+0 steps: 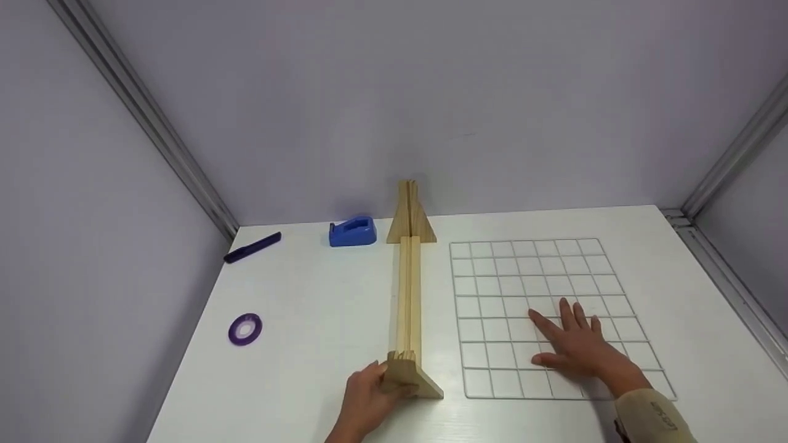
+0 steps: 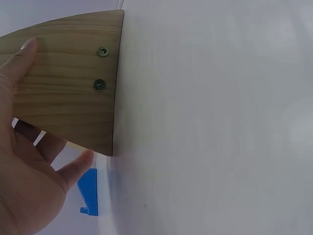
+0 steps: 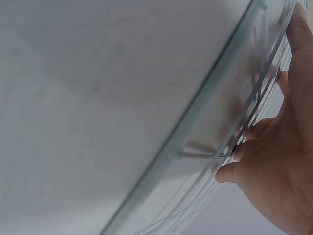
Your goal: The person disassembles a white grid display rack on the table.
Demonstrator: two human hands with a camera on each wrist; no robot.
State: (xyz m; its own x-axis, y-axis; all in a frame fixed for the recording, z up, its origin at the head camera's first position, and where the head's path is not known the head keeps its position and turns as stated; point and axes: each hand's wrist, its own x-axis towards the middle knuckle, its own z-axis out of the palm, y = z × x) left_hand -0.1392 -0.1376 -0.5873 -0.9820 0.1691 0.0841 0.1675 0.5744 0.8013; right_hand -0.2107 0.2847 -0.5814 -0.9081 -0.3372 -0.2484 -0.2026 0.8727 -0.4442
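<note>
A wooden stand (image 1: pixel 410 295) with a long grooved bar and an upright foot at each end runs from front to back on the table. My left hand (image 1: pixel 369 397) grips its near end piece (image 2: pixel 68 73), thumb on the outer face beside two bolts, fingers behind. To the right a white wire grid panel (image 1: pixel 511 355) lies flat. Over it my right hand (image 1: pixel 578 349) is spread, fingertips resting on the wires. In the right wrist view, the fingers of the right hand (image 3: pixel 274 156) touch the grid's wires.
On the white table (image 1: pixel 308 307) lie a blue tape dispenser (image 1: pixel 353 232) at the back, a dark box cutter-like tool (image 1: pixel 252 248) at the back left, and a purple tape roll (image 1: pixel 233 332) at the left. Walls (image 1: pixel 431 111) enclose the back and sides.
</note>
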